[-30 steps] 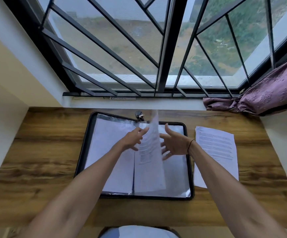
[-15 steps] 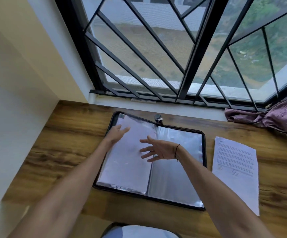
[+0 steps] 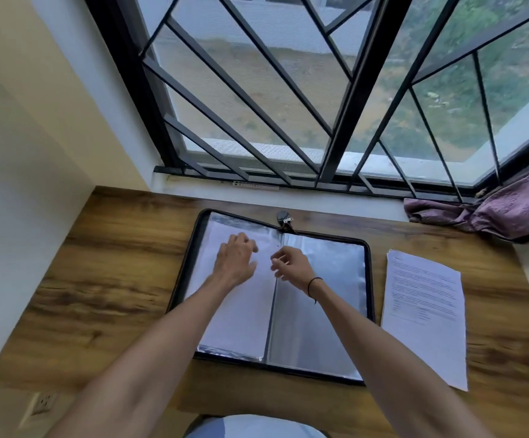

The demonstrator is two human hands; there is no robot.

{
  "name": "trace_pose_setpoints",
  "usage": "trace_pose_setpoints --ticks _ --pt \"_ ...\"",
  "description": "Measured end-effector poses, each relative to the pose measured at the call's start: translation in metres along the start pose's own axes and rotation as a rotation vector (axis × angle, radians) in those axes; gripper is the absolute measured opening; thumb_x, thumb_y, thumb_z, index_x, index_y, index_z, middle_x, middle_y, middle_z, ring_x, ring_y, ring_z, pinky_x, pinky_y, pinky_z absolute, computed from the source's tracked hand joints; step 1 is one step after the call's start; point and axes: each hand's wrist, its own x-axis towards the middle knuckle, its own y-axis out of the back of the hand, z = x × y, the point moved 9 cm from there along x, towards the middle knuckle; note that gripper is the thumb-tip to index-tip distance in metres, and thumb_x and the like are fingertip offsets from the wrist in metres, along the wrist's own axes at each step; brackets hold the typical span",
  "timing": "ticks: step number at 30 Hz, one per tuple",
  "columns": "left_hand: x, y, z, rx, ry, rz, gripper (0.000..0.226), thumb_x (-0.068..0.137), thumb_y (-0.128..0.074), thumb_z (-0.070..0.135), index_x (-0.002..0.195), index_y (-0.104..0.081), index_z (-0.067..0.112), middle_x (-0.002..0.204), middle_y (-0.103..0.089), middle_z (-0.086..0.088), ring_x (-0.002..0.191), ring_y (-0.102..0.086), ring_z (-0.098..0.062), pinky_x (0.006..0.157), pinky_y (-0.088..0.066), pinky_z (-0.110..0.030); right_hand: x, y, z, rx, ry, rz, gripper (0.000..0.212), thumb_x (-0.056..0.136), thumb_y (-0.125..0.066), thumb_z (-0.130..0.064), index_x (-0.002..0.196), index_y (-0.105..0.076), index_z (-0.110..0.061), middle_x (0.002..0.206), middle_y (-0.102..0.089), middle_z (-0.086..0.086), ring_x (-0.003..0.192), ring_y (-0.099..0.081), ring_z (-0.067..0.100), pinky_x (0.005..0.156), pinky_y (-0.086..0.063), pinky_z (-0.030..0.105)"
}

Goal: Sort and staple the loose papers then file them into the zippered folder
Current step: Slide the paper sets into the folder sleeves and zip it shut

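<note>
A black zippered folder [image 3: 329, 317] lies open on the wooden desk, its clear sleeves showing. White sheets sit inside the left-hand sleeve [image 3: 241, 317]. My left hand [image 3: 234, 260] rests on the upper part of that left page, fingers bent and spread. Just right of it, my right hand [image 3: 291, 267] hovers over the folder's spine with fingers loosely curled; nothing shows between them. A stack of printed papers [image 3: 424, 311] lies on the desk to the right of the folder, apart from it. No stapler is in view.
The zipper pull [image 3: 285, 218] sticks out at the folder's far edge. A bunched purple curtain [image 3: 509, 213] lies at the back right under the barred window [image 3: 335, 137]. A wall stands close on the left, with a socket [image 3: 43, 403] below the desk edge.
The sleeve page held upright a second ago now lies flat on the left side. My left hand has settled on it; my right hand's fingers have curled near the spine.
</note>
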Motion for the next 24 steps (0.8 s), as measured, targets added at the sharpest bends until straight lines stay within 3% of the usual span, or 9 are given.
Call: trace_pose_setpoints --ticks 2,5,11,16,21,24 --pt "0.003 -0.013 0.031 -0.008 -0.111 -0.057 0.043 0.092 -0.069 0.038 0.131 -0.059 0.022 0.132 -0.053 -0.003 0.127 -0.047 -0.024 0.101 -0.044 -0.040 -0.005 0.020 0.004 -0.037 0.034 0.080 0.008 0.097 -0.059 -0.009 0.096 -0.067 -0.006 0.086 -0.074 0.016 0.064 -0.069 0.013 0.059 -0.054 0.024" --pt "0.007 -0.035 0.072 -0.007 -0.240 -0.134 0.045 0.093 -0.068 0.038 0.133 -0.056 0.021 0.134 -0.052 -0.004 0.129 -0.046 -0.024 0.102 -0.045 -0.040 -0.015 0.055 0.015 -0.083 0.066 0.200 0.013 0.096 -0.057 -0.006 0.087 -0.066 -0.011 0.079 -0.073 0.009 0.063 -0.070 0.013 0.062 -0.055 0.025" --pt "0.021 -0.048 0.124 -0.123 -0.249 -0.150 0.039 0.097 -0.064 0.038 0.131 -0.057 0.021 0.133 -0.056 -0.003 0.128 -0.048 -0.022 0.096 -0.052 -0.041 -0.028 0.110 0.051 -0.147 0.047 0.335 0.016 0.095 -0.057 -0.007 0.084 -0.065 -0.016 0.073 -0.072 0.000 0.066 -0.072 0.015 0.067 -0.063 0.041" --pt "0.031 -0.064 0.157 -0.142 -0.265 -0.177 0.034 0.098 -0.061 0.040 0.127 -0.059 0.022 0.129 -0.058 -0.002 0.123 -0.052 -0.020 0.090 -0.054 -0.041 -0.045 0.149 0.072 -0.230 0.031 0.425 0.012 0.094 -0.060 -0.010 0.086 -0.065 -0.018 0.075 -0.070 -0.006 0.071 -0.069 0.007 0.070 -0.060 0.032" --pt "0.033 -0.082 0.200 -0.161 -0.301 -0.216 0.033 0.097 -0.061 0.037 0.128 -0.060 0.025 0.128 -0.058 0.001 0.124 -0.050 -0.018 0.088 -0.052 -0.040 -0.070 0.200 0.101 -0.370 -0.006 0.578 0.008 0.092 -0.061 -0.010 0.090 -0.064 -0.018 0.090 -0.067 -0.005 0.082 -0.065 0.019 0.070 -0.056 0.038" --pt "0.032 -0.095 0.226 -0.175 -0.332 -0.249 0.033 0.098 -0.061 0.037 0.128 -0.059 0.025 0.130 -0.057 0.002 0.125 -0.049 -0.018 0.088 -0.050 -0.038 -0.087 0.233 0.121 -0.488 -0.058 0.658 0.016 0.091 -0.056 -0.007 0.103 -0.065 -0.015 0.106 -0.062 0.005 0.101 -0.059 0.029 0.075 -0.054 0.045"
